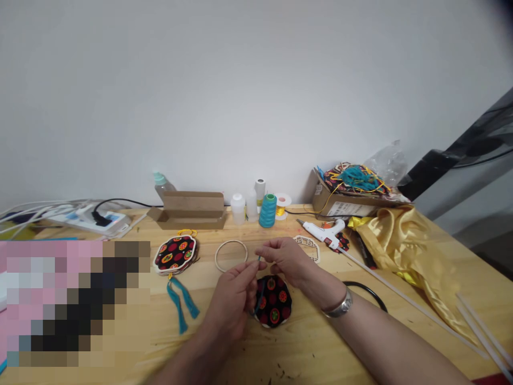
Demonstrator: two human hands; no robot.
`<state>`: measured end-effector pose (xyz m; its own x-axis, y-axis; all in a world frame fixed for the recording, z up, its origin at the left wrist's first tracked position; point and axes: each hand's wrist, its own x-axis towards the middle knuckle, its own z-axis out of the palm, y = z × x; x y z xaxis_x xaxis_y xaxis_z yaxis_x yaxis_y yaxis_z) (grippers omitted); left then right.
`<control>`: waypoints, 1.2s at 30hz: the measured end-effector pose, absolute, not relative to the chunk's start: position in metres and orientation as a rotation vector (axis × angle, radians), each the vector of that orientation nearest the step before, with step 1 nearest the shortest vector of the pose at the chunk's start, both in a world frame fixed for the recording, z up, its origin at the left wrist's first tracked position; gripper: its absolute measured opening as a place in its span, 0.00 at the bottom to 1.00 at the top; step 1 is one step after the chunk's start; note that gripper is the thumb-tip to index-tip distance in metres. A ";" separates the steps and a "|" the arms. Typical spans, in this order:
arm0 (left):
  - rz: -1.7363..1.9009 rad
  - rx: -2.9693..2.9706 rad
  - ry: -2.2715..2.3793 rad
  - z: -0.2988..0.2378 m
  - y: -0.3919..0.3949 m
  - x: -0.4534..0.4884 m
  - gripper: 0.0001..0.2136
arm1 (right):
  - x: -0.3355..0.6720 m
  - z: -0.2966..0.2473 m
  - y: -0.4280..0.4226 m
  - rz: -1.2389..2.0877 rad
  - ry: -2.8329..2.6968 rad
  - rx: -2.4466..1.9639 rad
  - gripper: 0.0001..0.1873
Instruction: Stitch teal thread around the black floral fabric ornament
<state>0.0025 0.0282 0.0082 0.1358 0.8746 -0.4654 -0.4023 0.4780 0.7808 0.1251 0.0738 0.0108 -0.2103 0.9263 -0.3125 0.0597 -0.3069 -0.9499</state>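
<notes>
My left hand (234, 291) and my right hand (285, 261) meet over the middle of the table, fingertips close together. Both pinch a teal thread (262, 293), which hangs down from between them. Just below lies a dark fabric pad with red and orange round flower patterns (274, 306), its left side partly covered by my left hand. A thin wooden ring (217, 259) rests behind my left hand. Beyond my right wrist is a pale wooden lattice frame (318, 252), partly hidden. Left of the hands sits a finished-looking patterned pendant (175, 255) with a teal tassel (176, 305).
At the back stand a teal thread cone (267, 212), a yellow cord spool (282, 203), white bottles (238, 209) and an open cardboard box (194, 209). A white glue gun (326, 233), gold satin cloth (395, 235) and a filled carton (340, 206) are at right. A power strip (114, 222) lies left.
</notes>
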 end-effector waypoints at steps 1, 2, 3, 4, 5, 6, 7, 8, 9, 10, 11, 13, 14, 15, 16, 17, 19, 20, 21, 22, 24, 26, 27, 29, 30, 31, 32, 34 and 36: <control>0.999 0.550 1.079 0.008 0.028 0.002 0.12 | 0.125 0.013 0.078 1.538 -1.258 -1.384 0.12; 1.006 0.555 1.089 0.008 0.028 0.002 0.11 | 0.127 0.015 0.082 1.461 -1.294 -1.419 0.12; 1.013 0.560 1.094 0.008 0.028 0.002 0.12 | 0.129 0.018 0.088 1.366 -1.328 -1.453 0.12; 1.017 0.563 1.098 0.008 0.028 0.002 0.12 | 0.131 0.021 0.094 1.251 -1.359 -1.484 0.11; 1.018 0.565 1.101 0.008 0.028 0.002 0.12 | 0.134 0.024 0.100 1.124 -1.385 -1.509 0.11; 1.020 0.565 1.102 0.008 0.028 0.002 0.13 | 0.137 0.028 0.106 0.999 -1.402 -1.526 0.10; 1.022 0.567 1.103 0.008 0.028 0.002 0.13 | 0.140 0.031 0.112 0.888 -1.407 -1.534 0.13; 1.025 0.569 1.102 0.008 0.028 0.002 0.13 | 0.142 0.034 0.117 0.781 -1.421 -1.538 0.18; 1.028 0.573 1.101 0.008 0.028 0.002 0.14 | 0.143 0.038 0.122 0.670 -1.455 -1.545 0.23; 1.028 0.575 1.102 0.008 0.028 0.002 0.14 | 0.143 0.041 0.126 0.555 -1.512 -1.560 0.27; 1.027 0.578 1.101 0.008 0.028 0.002 0.14 | 0.142 0.044 0.130 0.436 -1.585 -1.584 0.29; 1.017 0.586 1.098 0.008 0.027 0.002 0.13 | 0.139 0.049 0.136 0.208 -1.745 -1.665 0.31; 1.013 0.593 1.096 0.008 0.027 0.002 0.13 | 0.137 0.051 0.139 0.129 -1.815 -1.710 0.30; 1.012 0.601 1.092 0.008 0.027 0.002 0.12 | 0.136 0.052 0.141 0.090 -1.864 -1.746 0.29; 1.015 0.609 1.086 0.007 0.026 0.002 0.12 | 0.135 0.053 0.144 0.073 -1.905 -1.770 0.28; 1.021 0.616 1.075 0.008 0.026 0.001 0.12 | 0.135 0.054 0.147 0.073 -1.940 -1.780 0.26; 1.035 0.622 1.035 0.008 0.025 0.001 0.11 | 0.137 0.055 0.152 0.108 -1.996 -1.770 0.22; 1.042 0.623 1.007 0.009 0.025 0.001 0.11 | 0.139 0.057 0.154 0.133 -2.020 -1.757 0.20; 1.045 0.624 0.974 0.010 0.024 0.001 0.10 | 0.142 0.058 0.156 0.160 -2.048 -1.741 0.18; 1.047 0.624 0.942 0.011 0.023 0.001 0.10 | 0.146 0.061 0.158 0.190 -2.078 -1.718 0.16; 1.031 0.623 0.863 0.013 0.021 0.001 0.09 | 0.154 0.068 0.158 0.262 -2.148 -1.648 0.14; 1.012 0.614 0.762 0.016 0.018 0.000 0.09 | 0.166 0.079 0.156 0.351 -2.230 -1.551 0.16; 1.006 0.604 0.708 0.017 0.017 -0.001 0.09 | 0.173 0.084 0.154 0.396 -2.273 -1.502 0.17; 1.002 0.570 0.606 0.021 0.015 -0.003 0.08 | 0.190 0.096 0.149 0.523 -2.347 -1.406 0.18; 1.004 0.547 0.559 0.022 0.014 -0.004 0.08 | 0.200 0.101 0.146 0.620 -2.366 -1.363 0.18; 1.001 0.522 0.510 0.023 0.014 -0.006 0.07 | 0.211 0.105 0.143 0.783 -2.344 -1.314 0.18; 0.995 0.498 0.467 0.025 0.014 -0.007 0.07 | 0.223 0.108 0.139 0.978 -2.283 -1.281 0.19; 0.987 0.451 0.401 0.026 0.013 -0.009 0.07 | 0.245 0.113 0.132 1.280 -2.068 -1.246 0.21; 0.975 0.421 0.364 0.026 0.011 -0.010 0.07 | 0.263 0.116 0.125 1.287 -1.841 -1.217 0.23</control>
<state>-0.0104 0.0114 0.0258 0.5133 0.8514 -0.1076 -0.7137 0.4931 0.4975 0.2631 0.1252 0.1158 -0.4171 0.9079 -0.0412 0.3504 0.1188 -0.9290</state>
